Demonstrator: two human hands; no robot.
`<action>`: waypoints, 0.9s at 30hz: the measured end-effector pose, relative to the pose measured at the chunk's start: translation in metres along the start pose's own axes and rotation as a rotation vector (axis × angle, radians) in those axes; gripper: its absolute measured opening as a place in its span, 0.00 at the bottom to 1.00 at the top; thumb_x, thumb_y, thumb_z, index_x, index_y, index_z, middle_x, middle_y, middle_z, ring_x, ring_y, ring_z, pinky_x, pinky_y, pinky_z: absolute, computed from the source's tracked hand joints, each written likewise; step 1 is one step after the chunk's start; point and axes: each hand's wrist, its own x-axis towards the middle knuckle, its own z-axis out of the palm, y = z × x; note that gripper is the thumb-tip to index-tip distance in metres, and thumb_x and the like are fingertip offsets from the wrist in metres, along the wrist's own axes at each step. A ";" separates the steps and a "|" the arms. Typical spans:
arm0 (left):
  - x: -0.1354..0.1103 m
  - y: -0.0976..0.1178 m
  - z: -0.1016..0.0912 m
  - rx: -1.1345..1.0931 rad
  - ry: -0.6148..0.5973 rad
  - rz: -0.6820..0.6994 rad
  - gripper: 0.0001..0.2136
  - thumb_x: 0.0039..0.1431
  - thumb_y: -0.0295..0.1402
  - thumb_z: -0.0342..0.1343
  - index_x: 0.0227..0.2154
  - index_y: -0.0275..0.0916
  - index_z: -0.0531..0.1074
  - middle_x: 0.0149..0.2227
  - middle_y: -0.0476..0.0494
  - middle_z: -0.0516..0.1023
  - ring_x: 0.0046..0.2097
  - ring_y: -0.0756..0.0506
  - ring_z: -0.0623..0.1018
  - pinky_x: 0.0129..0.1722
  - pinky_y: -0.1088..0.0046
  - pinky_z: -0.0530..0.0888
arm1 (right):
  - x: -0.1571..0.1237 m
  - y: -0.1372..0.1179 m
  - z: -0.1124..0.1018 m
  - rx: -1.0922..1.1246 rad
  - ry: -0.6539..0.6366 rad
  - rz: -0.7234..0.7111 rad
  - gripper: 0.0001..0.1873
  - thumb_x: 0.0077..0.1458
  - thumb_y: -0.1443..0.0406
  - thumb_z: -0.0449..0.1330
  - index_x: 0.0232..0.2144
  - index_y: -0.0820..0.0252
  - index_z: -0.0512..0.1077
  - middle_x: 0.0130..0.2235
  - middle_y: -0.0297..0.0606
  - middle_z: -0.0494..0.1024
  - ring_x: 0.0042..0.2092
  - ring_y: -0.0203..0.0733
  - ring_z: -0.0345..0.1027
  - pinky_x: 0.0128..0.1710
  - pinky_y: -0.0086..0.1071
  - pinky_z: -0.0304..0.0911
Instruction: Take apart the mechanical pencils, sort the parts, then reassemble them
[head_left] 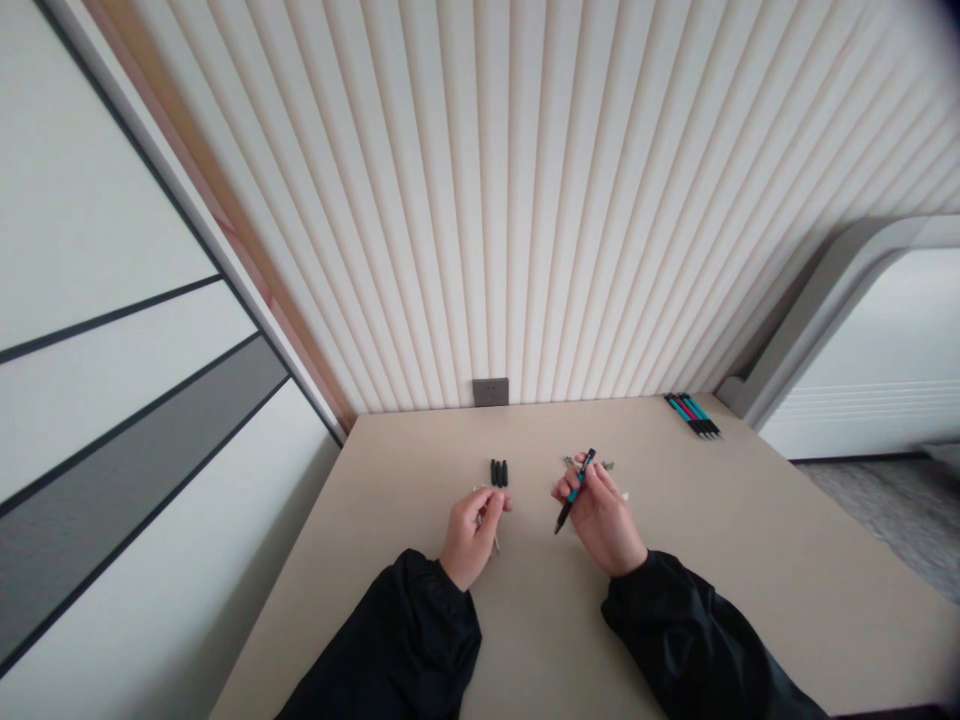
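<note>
My right hand [602, 515] grips a teal and black pen [574, 492], tilted with its tip pointing down and left. To its left, my left hand [472, 530] is closed in a pinch, thumb against index finger. Whatever sits between those fingertips is too small to make out. A thin pale rod [496, 545] shows beside the left hand, partly hidden by it. Just beyond that hand, three short black tubes [499, 473] lie side by side on the table. Small metallic pieces [608, 465] lie behind the right hand and are partly covered by it.
The beige table [540, 640] meets a ribbed wall panel with a dark socket [490, 392]. Several pens [693, 416], teal and one red, lie in a row at the far right corner. A white cabinet front stands left; a white curved headboard-like panel [870, 340] stands right.
</note>
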 end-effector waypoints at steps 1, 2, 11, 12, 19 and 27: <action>0.000 0.000 0.000 0.008 0.016 -0.011 0.17 0.66 0.42 0.47 0.34 0.37 0.75 0.31 0.43 0.78 0.34 0.47 0.76 0.34 0.73 0.72 | 0.000 -0.002 0.001 0.053 0.005 0.046 0.10 0.58 0.54 0.58 0.36 0.52 0.70 0.26 0.29 0.60 0.28 0.35 0.58 0.32 0.31 0.61; 0.001 -0.001 -0.001 0.017 0.028 -0.020 0.17 0.65 0.43 0.47 0.33 0.36 0.75 0.30 0.43 0.78 0.33 0.47 0.76 0.34 0.73 0.72 | 0.000 -0.004 0.001 0.094 0.007 0.090 0.12 0.59 0.53 0.56 0.35 0.53 0.69 0.25 0.28 0.57 0.26 0.33 0.55 0.28 0.30 0.59; 0.001 -0.001 -0.001 0.041 -0.013 0.040 0.15 0.66 0.40 0.47 0.32 0.36 0.74 0.28 0.45 0.77 0.32 0.48 0.76 0.33 0.74 0.71 | -0.004 -0.009 0.001 0.159 -0.103 0.149 0.24 0.60 0.51 0.48 0.17 0.57 0.59 0.22 0.29 0.49 0.24 0.35 0.47 0.25 0.31 0.52; 0.001 -0.001 -0.001 0.044 -0.017 0.048 0.15 0.66 0.39 0.47 0.32 0.36 0.74 0.28 0.45 0.77 0.32 0.48 0.76 0.33 0.74 0.71 | -0.005 -0.009 0.001 0.162 -0.115 0.148 0.24 0.60 0.52 0.48 0.17 0.57 0.57 0.22 0.28 0.49 0.24 0.35 0.46 0.25 0.31 0.52; -0.002 0.000 0.000 0.150 -0.198 0.190 0.11 0.64 0.39 0.51 0.40 0.38 0.74 0.36 0.43 0.77 0.36 0.47 0.75 0.36 0.72 0.71 | -0.002 0.000 0.009 0.243 0.014 0.113 0.18 0.61 0.53 0.49 0.23 0.56 0.61 0.25 0.29 0.52 0.26 0.36 0.52 0.29 0.32 0.57; -0.002 -0.006 0.002 0.360 -0.283 0.341 0.09 0.64 0.37 0.53 0.42 0.38 0.71 0.32 0.44 0.74 0.37 0.45 0.73 0.40 0.68 0.70 | -0.002 0.023 0.014 -0.018 -0.020 0.012 0.14 0.58 0.52 0.54 0.28 0.55 0.67 0.30 0.34 0.66 0.34 0.41 0.63 0.38 0.36 0.62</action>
